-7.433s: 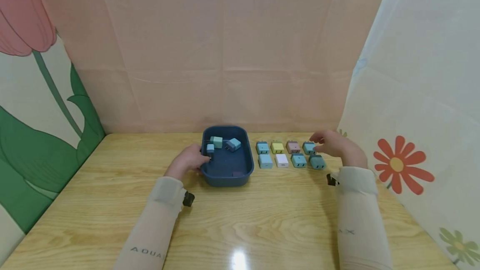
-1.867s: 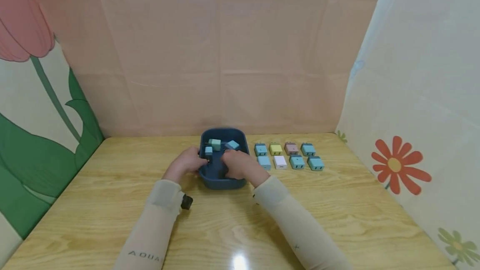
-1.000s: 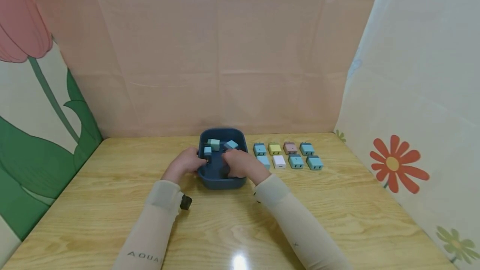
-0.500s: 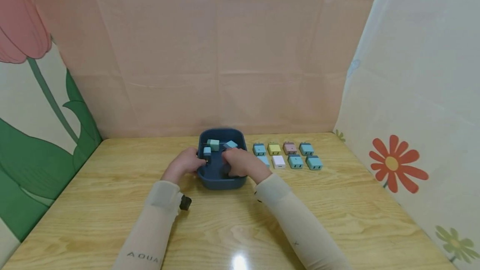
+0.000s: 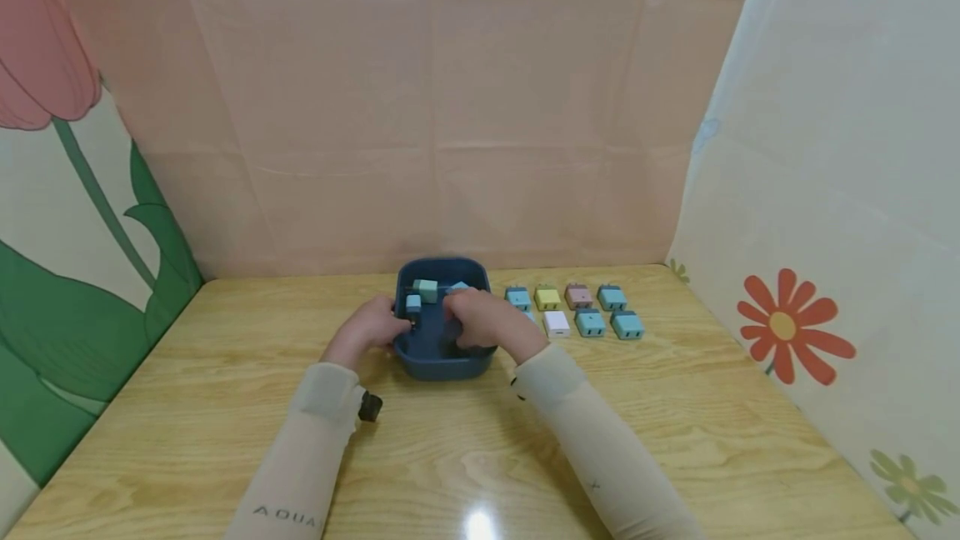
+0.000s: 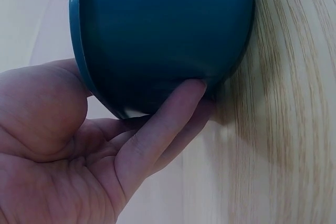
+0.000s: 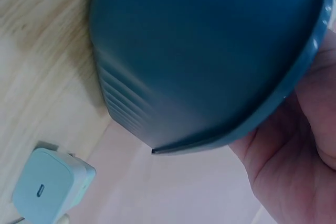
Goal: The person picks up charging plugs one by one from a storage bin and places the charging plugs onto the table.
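Observation:
My left hand (image 5: 367, 327) grips the left wall of a dark blue plastic box (image 5: 446, 369); in the left wrist view its fingers (image 6: 163, 129) press the outside wall. My right hand (image 5: 483, 322) reaches over the right rim into the box, fingers pointing down. Its fingertips are hidden, in the right wrist view by the box wall, so whether they hold anything is unclear. Inside the box lie a mint charger plug (image 5: 426, 291), a small blue charger plug (image 5: 413, 304) and another blue charger plug (image 5: 458, 285), partly covered by the right hand.
Right of the box, charger plugs stand in two rows: a yellow one (image 5: 547, 298), a pink one (image 5: 579, 297), a white one (image 5: 557, 323) and several blue ones. A pale blue charger (image 7: 42, 184) shows close to the box. A cloth backdrop (image 5: 450, 148) borders the wooden table (image 5: 465, 448).
From beside the far-right charger, my right hand has come left into the box. Over the last half second it has lifted slightly, covering more of the blue charger. My left hand keeps its grip.

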Action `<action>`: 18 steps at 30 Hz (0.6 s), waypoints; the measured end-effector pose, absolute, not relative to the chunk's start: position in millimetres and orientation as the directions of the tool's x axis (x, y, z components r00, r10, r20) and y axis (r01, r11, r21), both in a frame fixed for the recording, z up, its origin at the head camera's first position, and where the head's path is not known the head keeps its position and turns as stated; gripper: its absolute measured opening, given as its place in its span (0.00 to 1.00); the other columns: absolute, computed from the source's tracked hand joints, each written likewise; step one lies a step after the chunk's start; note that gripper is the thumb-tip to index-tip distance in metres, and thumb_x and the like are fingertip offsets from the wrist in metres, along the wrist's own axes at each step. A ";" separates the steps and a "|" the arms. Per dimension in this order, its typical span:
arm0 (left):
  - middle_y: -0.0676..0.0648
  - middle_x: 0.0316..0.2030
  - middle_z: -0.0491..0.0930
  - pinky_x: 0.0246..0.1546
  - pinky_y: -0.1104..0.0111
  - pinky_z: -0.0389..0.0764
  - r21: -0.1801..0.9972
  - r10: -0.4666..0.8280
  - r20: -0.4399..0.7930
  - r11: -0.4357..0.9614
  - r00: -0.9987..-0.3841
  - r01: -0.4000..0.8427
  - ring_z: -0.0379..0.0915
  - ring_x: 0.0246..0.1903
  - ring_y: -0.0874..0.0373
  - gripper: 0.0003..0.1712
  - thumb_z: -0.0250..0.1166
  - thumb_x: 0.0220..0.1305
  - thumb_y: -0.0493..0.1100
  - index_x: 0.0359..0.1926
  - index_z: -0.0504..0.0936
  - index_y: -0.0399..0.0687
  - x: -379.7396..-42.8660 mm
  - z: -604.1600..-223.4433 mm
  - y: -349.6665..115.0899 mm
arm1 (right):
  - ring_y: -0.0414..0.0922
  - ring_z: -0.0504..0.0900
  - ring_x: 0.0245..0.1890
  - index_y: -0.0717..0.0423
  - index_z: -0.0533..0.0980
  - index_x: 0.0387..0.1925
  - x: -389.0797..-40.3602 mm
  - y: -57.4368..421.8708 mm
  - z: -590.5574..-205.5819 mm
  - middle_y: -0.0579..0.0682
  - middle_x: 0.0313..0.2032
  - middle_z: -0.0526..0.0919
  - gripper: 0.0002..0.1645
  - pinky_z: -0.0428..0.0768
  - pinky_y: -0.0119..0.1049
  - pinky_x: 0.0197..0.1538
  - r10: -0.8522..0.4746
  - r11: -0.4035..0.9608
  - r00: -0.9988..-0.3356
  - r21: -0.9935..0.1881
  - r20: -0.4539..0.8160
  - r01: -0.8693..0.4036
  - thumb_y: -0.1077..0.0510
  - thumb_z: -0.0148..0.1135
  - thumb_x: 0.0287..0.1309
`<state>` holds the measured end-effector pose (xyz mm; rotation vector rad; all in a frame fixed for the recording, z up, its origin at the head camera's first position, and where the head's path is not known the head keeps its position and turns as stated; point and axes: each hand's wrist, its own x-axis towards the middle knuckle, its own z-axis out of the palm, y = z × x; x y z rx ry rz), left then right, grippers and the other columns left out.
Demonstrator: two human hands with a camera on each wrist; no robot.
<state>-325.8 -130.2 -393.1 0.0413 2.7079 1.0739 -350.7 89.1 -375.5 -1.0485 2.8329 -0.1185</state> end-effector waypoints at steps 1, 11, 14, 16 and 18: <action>0.36 0.47 0.87 0.39 0.64 0.87 0.679 0.108 -0.201 0.732 -0.974 -0.059 0.85 0.36 0.52 0.21 0.62 0.76 0.42 0.60 0.81 0.31 -325.5 -393.2 -130.3 | 0.49 0.84 0.51 0.55 0.84 0.54 -350.5 89.9 -374.8 0.52 0.52 0.87 0.19 0.86 0.47 0.57 -0.656 0.754 -0.751 -0.122 -0.079 -0.646 0.59 0.78 0.63; 0.35 0.50 0.87 0.41 0.63 0.88 0.684 0.099 -0.224 0.725 -0.970 -0.084 0.86 0.39 0.52 0.22 0.62 0.78 0.42 0.64 0.79 0.31 -325.6 -393.3 -130.0 | 0.49 0.84 0.50 0.57 0.85 0.52 -347.5 99.2 -362.1 0.54 0.51 0.87 0.18 0.88 0.46 0.57 -0.676 0.729 -0.736 -0.157 -0.020 -0.666 0.62 0.80 0.61; 0.36 0.50 0.87 0.41 0.64 0.88 0.683 0.092 -0.229 0.725 -0.969 -0.093 0.85 0.38 0.53 0.23 0.62 0.78 0.43 0.65 0.78 0.31 -326.7 -393.3 -129.4 | 0.49 0.85 0.51 0.58 0.85 0.53 -347.7 103.0 -358.9 0.54 0.53 0.88 0.20 0.87 0.47 0.59 -0.671 0.733 -0.742 -0.157 -0.010 -0.661 0.62 0.80 0.61; 0.36 0.50 0.87 0.41 0.64 0.88 0.684 0.091 -0.228 0.724 -0.969 -0.093 0.85 0.38 0.53 0.23 0.62 0.78 0.42 0.65 0.78 0.30 -327.3 -393.2 -129.1 | 0.49 0.85 0.51 0.59 0.84 0.55 -348.2 106.1 -356.5 0.55 0.54 0.88 0.21 0.87 0.47 0.59 -0.666 0.737 -0.746 -0.164 -0.010 -0.656 0.62 0.80 0.61; 0.36 0.50 0.87 0.41 0.63 0.89 0.683 0.092 -0.224 0.725 -0.970 -0.089 0.86 0.38 0.53 0.23 0.62 0.78 0.42 0.64 0.79 0.30 -327.1 -393.2 -128.8 | 0.49 0.85 0.51 0.59 0.84 0.56 -348.6 109.5 -353.7 0.55 0.54 0.88 0.23 0.87 0.47 0.59 -0.660 0.741 -0.751 -0.179 -0.018 -0.647 0.62 0.79 0.61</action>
